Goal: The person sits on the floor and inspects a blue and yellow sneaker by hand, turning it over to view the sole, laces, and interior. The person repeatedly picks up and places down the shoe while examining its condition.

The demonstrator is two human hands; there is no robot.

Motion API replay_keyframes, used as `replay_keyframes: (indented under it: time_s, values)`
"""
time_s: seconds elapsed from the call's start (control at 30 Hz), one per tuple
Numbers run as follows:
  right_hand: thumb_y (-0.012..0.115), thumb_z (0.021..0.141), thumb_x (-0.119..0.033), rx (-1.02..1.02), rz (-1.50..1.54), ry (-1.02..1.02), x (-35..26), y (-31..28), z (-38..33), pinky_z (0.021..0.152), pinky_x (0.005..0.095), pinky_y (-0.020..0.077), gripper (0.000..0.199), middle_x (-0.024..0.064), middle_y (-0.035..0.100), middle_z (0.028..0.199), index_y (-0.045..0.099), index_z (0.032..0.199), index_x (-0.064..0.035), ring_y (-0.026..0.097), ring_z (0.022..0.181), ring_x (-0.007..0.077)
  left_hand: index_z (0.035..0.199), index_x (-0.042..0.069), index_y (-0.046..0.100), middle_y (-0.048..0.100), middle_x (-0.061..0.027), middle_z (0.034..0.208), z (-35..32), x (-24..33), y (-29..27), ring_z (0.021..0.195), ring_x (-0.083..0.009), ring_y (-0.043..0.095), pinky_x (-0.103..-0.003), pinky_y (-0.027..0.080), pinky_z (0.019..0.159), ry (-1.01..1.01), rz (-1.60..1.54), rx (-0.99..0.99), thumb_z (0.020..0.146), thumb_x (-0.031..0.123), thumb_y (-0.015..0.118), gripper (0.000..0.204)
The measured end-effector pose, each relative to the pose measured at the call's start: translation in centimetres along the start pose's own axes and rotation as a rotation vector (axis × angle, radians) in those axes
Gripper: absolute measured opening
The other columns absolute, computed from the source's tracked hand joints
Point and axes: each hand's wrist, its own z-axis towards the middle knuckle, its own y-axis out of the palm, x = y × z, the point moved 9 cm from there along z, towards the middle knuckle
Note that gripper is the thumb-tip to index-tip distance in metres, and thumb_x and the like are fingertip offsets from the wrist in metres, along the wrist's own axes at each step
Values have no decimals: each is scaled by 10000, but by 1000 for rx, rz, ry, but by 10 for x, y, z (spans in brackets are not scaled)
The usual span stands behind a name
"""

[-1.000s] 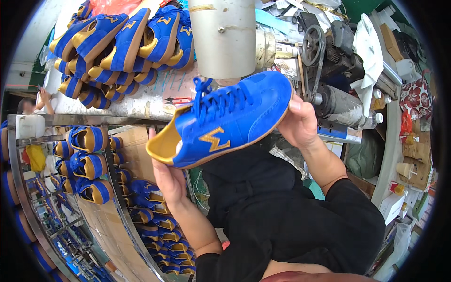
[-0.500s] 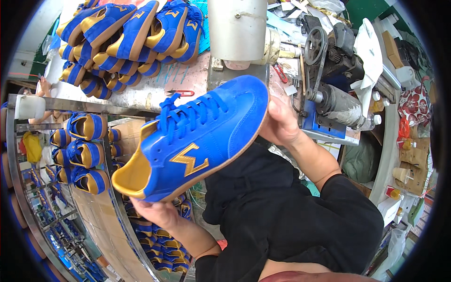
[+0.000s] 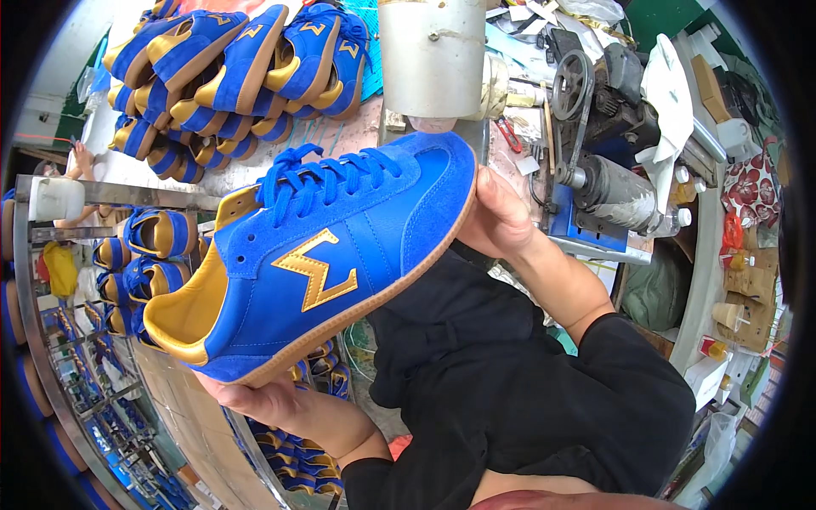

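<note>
A blue sneaker (image 3: pixel 340 229) with a gold zigzag emblem, yellow lining and tan sole is held up between my two hands, its side facing me. My left hand (image 3: pixel 259 401) grips the heel from below. At the toe end, my right hand (image 3: pixel 495 212) is closed on the sole, its thumb showing at the edge and its other fingers hidden behind the shoe. Blue laces run loosely through the eyelets. Just above the toe stands a thick pale cylinder (image 3: pixel 432 59) of a machine.
A pile of matching sneakers (image 3: pixel 229 76) covers the table's back left. More sit on a metal rack (image 3: pixel 110 194) at left. On the right, a motor (image 3: pixel 616 200) with a belt wheel stands near red snips (image 3: pixel 508 134), beside bottles.
The sneaker has come closer and shifted left, turning so its side faces me more. My left hand moved left and down with the heel; my right hand shifted only slightly.
</note>
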Motion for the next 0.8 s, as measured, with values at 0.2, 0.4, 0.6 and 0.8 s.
replay_keyframes:
  time_s: [0.2, 0.4, 0.6, 0.8]
  values:
    - [521, 981, -458, 2, 13, -8, 0, -5, 3, 751, 337, 467, 530, 104, 621, 1084, 515, 1254, -4, 584, 920, 200, 1444, -31, 333, 480, -181, 1398, 9, 4, 7, 1288, -279, 487, -444, 398, 1081, 23, -23, -18, 924, 610, 524, 847]
    - [490, 997, -435, 39, 11, 2, -5, -12, 6, 750, 330, 462, 523, 105, 618, 1075, 495, 1278, 6, 582, 914, 200, 1450, -31, 331, 466, -177, 1413, 18, -8, 28, 1290, -279, 485, -442, 386, 1088, -5, -45, -122, 967, 475, 515, 723]
    - [510, 955, -282, 14, 23, 92, 2, -6, 8, 759, 322, 456, 494, 94, 611, 1077, 447, 1346, 14, 579, 928, 188, 1465, -32, 295, 421, -186, 1451, 14, -36, 21, 1347, -301, 424, -467, 312, 1135, -170, -275, -212, 932, 266, 519, 651]
    - [551, 873, -272, 25, -36, 184, 27, -11, 1, 805, 328, 460, 669, 89, 597, 1121, 346, 1449, -2, 574, 967, 180, 1483, 55, 308, 376, -157, 1496, -22, -67, -2, 1362, -315, 394, -504, 314, 1107, -267, -239, -162, 889, 447, 560, 755]
